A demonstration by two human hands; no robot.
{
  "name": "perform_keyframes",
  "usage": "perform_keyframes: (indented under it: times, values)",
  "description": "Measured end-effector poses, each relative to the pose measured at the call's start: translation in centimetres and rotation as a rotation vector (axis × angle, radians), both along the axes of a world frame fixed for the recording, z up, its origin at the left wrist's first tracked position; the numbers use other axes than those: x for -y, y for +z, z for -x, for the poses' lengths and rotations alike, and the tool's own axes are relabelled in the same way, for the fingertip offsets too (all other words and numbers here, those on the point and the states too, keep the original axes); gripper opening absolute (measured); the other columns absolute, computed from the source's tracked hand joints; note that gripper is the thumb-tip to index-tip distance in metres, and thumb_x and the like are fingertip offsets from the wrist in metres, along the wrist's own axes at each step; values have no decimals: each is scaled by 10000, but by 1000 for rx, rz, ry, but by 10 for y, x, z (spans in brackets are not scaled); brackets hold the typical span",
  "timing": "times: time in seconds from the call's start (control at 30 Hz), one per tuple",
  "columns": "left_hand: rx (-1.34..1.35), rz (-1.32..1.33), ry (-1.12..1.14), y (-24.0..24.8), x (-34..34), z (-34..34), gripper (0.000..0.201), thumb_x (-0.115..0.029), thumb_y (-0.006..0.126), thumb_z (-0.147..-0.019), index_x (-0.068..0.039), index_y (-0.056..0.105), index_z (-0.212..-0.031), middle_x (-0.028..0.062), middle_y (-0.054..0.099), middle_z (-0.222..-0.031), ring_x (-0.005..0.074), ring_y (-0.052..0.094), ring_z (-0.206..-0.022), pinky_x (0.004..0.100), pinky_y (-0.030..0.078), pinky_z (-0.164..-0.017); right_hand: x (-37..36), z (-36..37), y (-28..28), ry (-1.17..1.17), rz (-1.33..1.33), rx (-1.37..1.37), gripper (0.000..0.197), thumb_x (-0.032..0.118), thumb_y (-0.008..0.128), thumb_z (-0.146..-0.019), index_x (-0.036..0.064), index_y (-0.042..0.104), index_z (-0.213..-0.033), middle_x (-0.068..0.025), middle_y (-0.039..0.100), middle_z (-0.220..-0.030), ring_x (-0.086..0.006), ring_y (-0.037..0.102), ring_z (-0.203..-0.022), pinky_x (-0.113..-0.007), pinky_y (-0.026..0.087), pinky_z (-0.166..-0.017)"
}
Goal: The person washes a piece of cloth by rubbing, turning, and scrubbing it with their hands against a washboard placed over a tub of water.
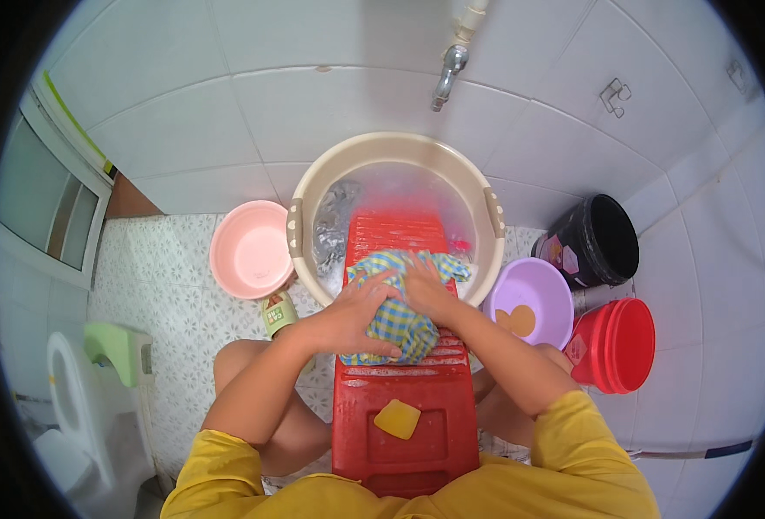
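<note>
Hands work centrally in the frame, both on a checked cloth. Left hand [356, 313]: fingers spread, thumb set well apart, lying over the cloth's left part. Right hand [426, 289]: fingers extended over the cloth's upper part; whether the fingertips pinch a fold cannot be told. Checked cloth [406, 322]: blue, yellow and white, bunched beneath both hands at the centre of the frame, on the ridged length of a red washboard [404, 464].

Recommended handling: keep the left palm as a steady anchor and apply pressure through the heel of the right hand, along the board's length. Keep the cloth bunched between skin and ridges to spare the knuckles. Refold to expose fresh areas. Keep strokes clear of the yellow block [398, 419], which lies loose on the board's smooth lower panel and could probably be knocked off.

Surroundings: the board's upper end slopes into a beige basin [400, 141] of water, upper centre. Pink basin [255, 251]: left of it. Purple basin [545, 290], black bucket [617, 238] and red bucket [631, 346]: right. Tap [448, 76]: top centre, on the wall.
</note>
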State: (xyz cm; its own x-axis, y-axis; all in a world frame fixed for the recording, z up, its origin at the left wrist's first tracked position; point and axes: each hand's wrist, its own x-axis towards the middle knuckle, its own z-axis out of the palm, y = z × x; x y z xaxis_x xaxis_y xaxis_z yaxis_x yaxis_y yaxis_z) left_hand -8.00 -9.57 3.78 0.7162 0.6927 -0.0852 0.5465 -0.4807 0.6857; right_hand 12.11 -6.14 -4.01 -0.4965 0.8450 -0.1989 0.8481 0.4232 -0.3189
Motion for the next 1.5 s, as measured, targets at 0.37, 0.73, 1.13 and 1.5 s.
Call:
perform_keyframes:
  times: [0.37, 0.73, 1.13, 1.5]
  values:
    - [338, -155, 429, -29, -7, -42, 439, -10, 536, -735, -34, 467, -1168, 189, 533, -1153, 379, 504, -1109, 401, 405, -941, -79, 0, -45, -131, -161, -252, 481, 153, 521, -817, 38, 508, -1284, -205, 445, -1357, -378, 434, -1238, -427, 345, -1035]
    - [833, 858, 641, 2, -11, 8, 582, -173, 570, -839, -47, 374, -1372, 165, 461, -1323, 233, 441, -1235, 400, 321, -1037, 23, -49, 32, -284, 54, -877, 385, 161, 589, -844, -31, 564, -1177, -220, 500, -1290, -339, 486, -1184, -366, 377, -996]
    - [-270, -482, 361, -71, -72, -50, 399, -237, 536, -839, 4, 530, -1157, 289, 391, -1340, 470, 391, -1210, 497, 347, -998, -55, -3, -1, -337, -373, -80, 640, 179, 524, -801, 136, 325, -1408, -185, 280, -1456, -437, 185, -1356, -669, 111, -1031]
    - [-177, -507, 47, -1, 38, -44, 447, -374, 540, -850, 32, 608, -1025, 310, 456, -1265, 431, 429, -1203, 550, 359, -963, 48, -32, 30, -119, -136, -136, 627, 248, 608, -763, 43, 438, -1331, -163, 244, -1475, -417, 224, -1344, -654, 189, -1022]
